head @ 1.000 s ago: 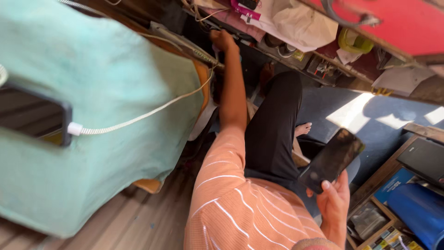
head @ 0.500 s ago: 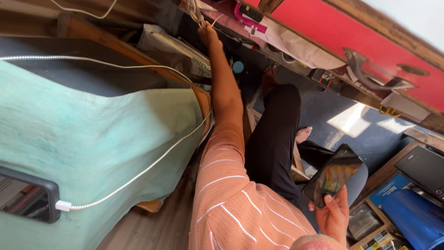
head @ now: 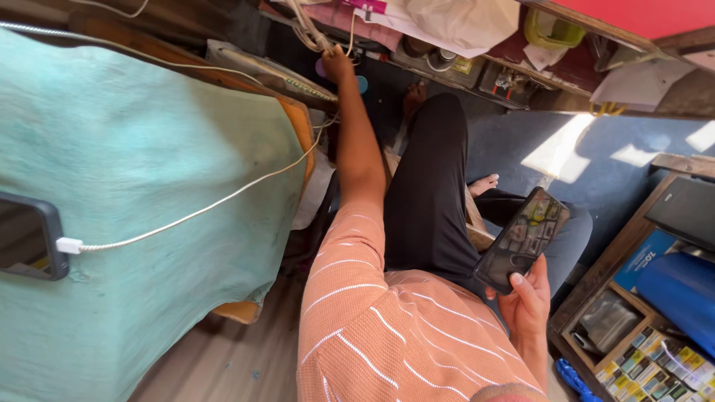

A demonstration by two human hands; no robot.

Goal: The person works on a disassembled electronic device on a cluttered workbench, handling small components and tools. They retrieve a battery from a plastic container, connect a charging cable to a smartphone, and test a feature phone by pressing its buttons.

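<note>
Up at the far edge, left hand (head: 337, 63) is stretched out on a straight arm, fingers closed round a bundle of pale cables (head: 309, 30) hanging from the cluttered wooden shelf (head: 521, 71). Right hand (head: 525, 298) sits near, low right, clamped on a black slab smartphone with a lit screen (head: 521, 238), thumb on its lower edge. Hands well apart.

Cables look soft, light and limp; they will flop and tangle, so taking them near the plug end or as a gathered bunch seems best. Phone is stiff, smooth, likely slippery and breakable; a one-hand grip by the long edges is fair but not secure.

Left side: teal cloth-covered surface (head: 149, 186) with a second dark phone (head: 26, 238) lying on it, white charging cable (head: 194, 212) plugged in and trailing right over the cloth edge toward the far side. That cord runs just beside the extended arm, a snag risk.

Room is tight: black-trousered legs (head: 428, 186) fill the middle, wooden tray of small packets (head: 640, 350) near right. Free space is mainly the blue floor (head: 536, 141) far right.
</note>
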